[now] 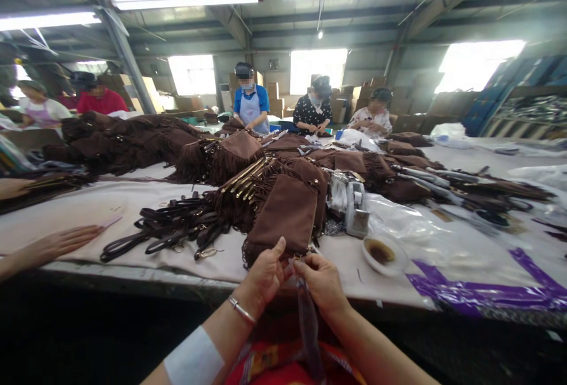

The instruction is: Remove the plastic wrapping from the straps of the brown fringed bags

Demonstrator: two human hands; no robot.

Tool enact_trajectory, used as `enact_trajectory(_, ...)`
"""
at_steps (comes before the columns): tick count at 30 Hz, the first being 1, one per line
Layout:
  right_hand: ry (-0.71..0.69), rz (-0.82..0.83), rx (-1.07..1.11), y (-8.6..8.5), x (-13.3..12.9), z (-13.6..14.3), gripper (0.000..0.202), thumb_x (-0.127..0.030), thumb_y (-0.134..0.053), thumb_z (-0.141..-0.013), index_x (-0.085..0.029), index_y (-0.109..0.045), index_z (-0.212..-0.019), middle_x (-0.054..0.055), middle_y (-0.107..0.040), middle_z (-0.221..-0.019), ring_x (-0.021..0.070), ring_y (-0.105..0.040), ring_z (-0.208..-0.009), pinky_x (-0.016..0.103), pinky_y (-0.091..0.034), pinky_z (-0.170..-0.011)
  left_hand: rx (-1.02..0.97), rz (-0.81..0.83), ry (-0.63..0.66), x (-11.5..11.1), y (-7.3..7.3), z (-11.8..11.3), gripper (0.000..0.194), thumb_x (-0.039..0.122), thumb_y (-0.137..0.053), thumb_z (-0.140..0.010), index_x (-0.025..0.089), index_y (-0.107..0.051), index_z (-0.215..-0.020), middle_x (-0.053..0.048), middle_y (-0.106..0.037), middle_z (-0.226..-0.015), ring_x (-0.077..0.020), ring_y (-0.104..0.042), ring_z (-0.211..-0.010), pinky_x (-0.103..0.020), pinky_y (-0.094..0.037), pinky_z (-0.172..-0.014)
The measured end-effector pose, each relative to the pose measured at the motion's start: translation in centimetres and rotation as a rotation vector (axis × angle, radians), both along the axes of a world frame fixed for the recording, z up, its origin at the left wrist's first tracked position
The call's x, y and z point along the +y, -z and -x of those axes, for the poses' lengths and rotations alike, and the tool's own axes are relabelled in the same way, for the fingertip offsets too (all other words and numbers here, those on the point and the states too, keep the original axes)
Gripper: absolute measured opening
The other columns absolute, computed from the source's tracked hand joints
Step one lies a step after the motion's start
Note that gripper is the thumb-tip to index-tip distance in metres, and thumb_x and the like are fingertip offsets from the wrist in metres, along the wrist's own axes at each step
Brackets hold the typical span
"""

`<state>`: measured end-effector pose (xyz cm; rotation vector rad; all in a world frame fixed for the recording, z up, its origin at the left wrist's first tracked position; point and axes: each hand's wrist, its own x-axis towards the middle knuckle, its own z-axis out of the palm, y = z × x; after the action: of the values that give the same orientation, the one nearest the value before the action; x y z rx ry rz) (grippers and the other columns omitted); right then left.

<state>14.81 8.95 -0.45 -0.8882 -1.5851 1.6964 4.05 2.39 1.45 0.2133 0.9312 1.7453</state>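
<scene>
Both of my hands are close together at the table's front edge, just below a brown fringed bag (283, 214). My left hand (267, 276), with a silver bracelet at the wrist, has its thumb raised and its fingers curled beside a thin strip. The fingers of my right hand (319, 281) are pinched on the upper end of this dark, partly see-through strip (309, 326), which hangs down over my lap. A small metal piece shows at the bag's lower edge near my right fingertips. Dark looped straps (177, 222) lie left of the bag.
A white bowl of brown liquid (380, 254), a metal tape dispenser (357, 211) and clear plastic with purple tape (478, 287) are to the right. More brown bags (133, 137) are heaped behind. Another person's hand (71, 242) lies at left. Several people work across the table.
</scene>
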Motion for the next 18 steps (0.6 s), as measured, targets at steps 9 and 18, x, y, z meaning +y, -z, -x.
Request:
enact_trajectory(9,-0.028,-0.033,-0.165,2.1,0.4,0.7,0.040,-0.051,-0.057,-0.077,-0.018,-0.057,-0.055,-0.004,-0.046,-0.045,0.0105,-0.040,-0.044,0.024,-0.031,-0.045,0.124,0.205,0.112,-4.0,3.0,-3.9,0.037,0.047,-0.071,-0.075,0.017,-0.053,-0.086,0.006,-0.049,-0.064,-0.0044,-0.040,-0.046,-0.018,-0.036,-0.046)
enact_trajectory(18,0.072,-0.336,-0.311,3.0,1.8,0.8,0.043,-0.049,-0.055,-0.078,-0.018,-0.056,-0.049,0.000,-0.051,-0.048,0.0140,-0.044,-0.052,0.026,-0.032,-0.052,0.319,0.383,0.217,-5.1,1.8,-1.4,0.024,0.040,-0.058,-0.078,0.022,-0.047,-0.091,0.010,-0.036,-0.058,-0.0029,-0.021,-0.039,-0.016,-0.012,-0.039)
